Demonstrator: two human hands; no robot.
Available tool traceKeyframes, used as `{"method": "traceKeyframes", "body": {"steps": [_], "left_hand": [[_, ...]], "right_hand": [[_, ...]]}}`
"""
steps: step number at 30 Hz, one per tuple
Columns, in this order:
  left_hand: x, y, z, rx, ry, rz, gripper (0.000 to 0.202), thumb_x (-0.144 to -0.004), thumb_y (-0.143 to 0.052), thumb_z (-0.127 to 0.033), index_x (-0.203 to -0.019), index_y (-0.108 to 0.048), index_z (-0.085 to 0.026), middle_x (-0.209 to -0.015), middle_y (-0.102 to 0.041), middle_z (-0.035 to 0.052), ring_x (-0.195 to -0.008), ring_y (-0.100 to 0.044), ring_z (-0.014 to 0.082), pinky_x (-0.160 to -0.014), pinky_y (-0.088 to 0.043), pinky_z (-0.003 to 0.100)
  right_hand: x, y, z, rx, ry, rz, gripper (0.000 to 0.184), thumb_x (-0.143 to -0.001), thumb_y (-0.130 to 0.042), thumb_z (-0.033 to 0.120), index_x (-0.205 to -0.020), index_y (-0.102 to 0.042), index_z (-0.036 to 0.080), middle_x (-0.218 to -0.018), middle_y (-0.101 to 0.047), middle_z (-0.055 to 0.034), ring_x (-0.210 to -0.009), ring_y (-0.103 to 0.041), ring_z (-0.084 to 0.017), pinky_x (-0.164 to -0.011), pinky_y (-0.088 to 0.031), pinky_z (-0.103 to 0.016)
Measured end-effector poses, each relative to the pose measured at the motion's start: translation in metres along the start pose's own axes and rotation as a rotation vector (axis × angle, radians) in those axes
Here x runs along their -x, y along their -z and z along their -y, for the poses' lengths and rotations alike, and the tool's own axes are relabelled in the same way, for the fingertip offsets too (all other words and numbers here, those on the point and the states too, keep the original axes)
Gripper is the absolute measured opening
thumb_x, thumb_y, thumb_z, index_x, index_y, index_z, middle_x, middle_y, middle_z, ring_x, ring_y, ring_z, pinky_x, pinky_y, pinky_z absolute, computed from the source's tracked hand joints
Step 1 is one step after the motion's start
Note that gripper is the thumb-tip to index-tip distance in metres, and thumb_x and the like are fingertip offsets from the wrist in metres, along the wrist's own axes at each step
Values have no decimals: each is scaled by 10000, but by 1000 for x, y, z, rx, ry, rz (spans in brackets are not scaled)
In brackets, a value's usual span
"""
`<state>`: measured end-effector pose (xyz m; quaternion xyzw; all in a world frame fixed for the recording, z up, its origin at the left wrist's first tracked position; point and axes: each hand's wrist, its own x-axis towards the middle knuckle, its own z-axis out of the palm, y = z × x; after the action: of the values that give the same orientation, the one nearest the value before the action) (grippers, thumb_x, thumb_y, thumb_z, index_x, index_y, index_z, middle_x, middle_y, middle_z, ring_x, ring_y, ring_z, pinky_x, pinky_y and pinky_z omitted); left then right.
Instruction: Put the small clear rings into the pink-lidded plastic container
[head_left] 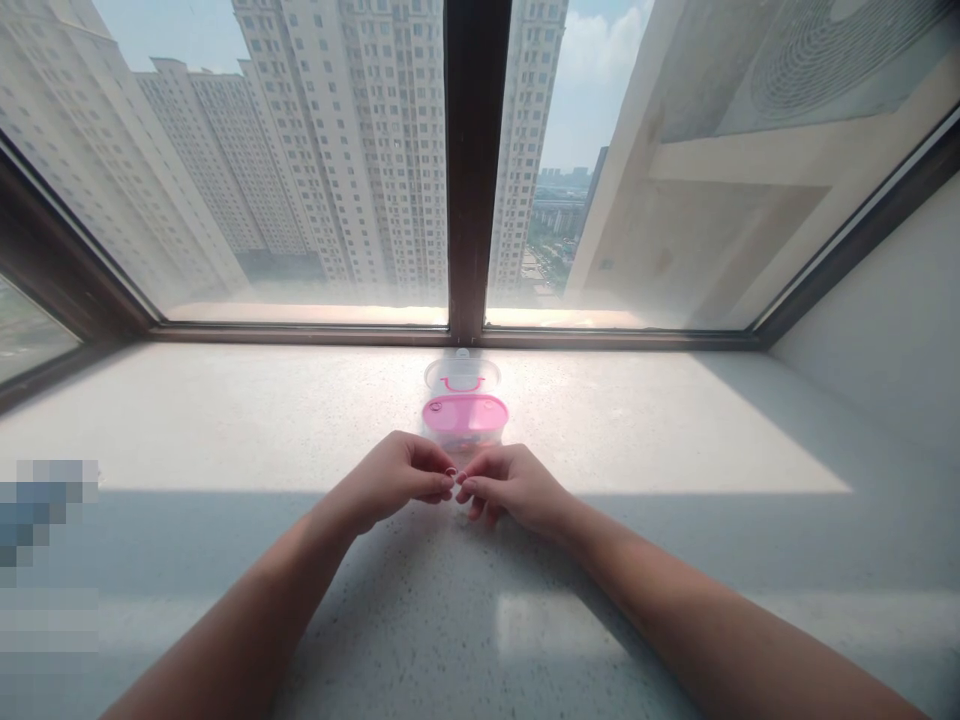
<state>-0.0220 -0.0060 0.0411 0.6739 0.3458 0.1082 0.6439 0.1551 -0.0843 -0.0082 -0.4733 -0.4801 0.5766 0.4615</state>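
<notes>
A small pink box [465, 413] lies on the pale stone windowsill [225, 420], with its clear lid [461, 374] flipped open toward the window. Just in front of it, my left hand [401, 477] and my right hand [510, 485] meet fingertip to fingertip above the sill. Both hands have their fingers curled into a pinch. Whatever sits between the fingertips is too small to make out. Neither hand touches the box.
A dark window frame [469, 170] with a central post runs along the back of the sill. A grey wall [892, 320] closes off the right side. A blurred patch [45, 540] covers the left edge. Tall buildings show through the glass.
</notes>
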Motion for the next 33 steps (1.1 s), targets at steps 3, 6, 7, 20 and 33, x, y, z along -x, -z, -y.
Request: {"method": "traceKeyframes", "body": {"steps": [3,6,7,20,33], "left_hand": [[1,-3,-1,18,1,1,186,-640,-726,-272,-737,-721,-112,-704,-699,60,-670,-617,154,-654,-472,272],[0,-5,0,18,8,-6,189,-649,-726,-283,-729,-710,-113,-690,-688,55,-657,-617,154,-639,-474,271],[0,-6,1,14,10,-8,189,-654,-723,-286,-726,-704,-112,-683,-682,52,-646,-613,151,-628,-470,267],[-8,-7,17,-51,-97,-51,217,-747,-660,-340,-768,-639,-125,-661,-653,36,-594,-574,130,-570,-443,243],[-20,-3,33,0,-78,6,246,-716,-689,-365,-758,-624,-132,-626,-652,20,-576,-629,158,-581,-499,280]], "right_hand": [[0,1,-2,-1,23,4,245,-723,-717,356,-790,-672,125,-748,-696,-67,-553,-644,-141,-403,-459,-199],[-1,1,-3,0,28,5,268,-721,-722,383,-773,-660,127,-722,-689,-59,-539,-636,-140,-394,-452,-200],[-1,1,-3,5,27,6,283,-717,-725,396,-770,-659,126,-711,-686,-58,-534,-633,-140,-393,-450,-201],[-1,-1,-2,79,38,-21,297,-726,-706,411,-783,-667,122,-702,-669,-55,-514,-608,-131,-380,-437,-203],[-1,-1,-6,206,94,-39,201,-796,-629,333,-722,-614,147,-606,-610,-18,-474,-552,-114,-393,-424,-207]]}}
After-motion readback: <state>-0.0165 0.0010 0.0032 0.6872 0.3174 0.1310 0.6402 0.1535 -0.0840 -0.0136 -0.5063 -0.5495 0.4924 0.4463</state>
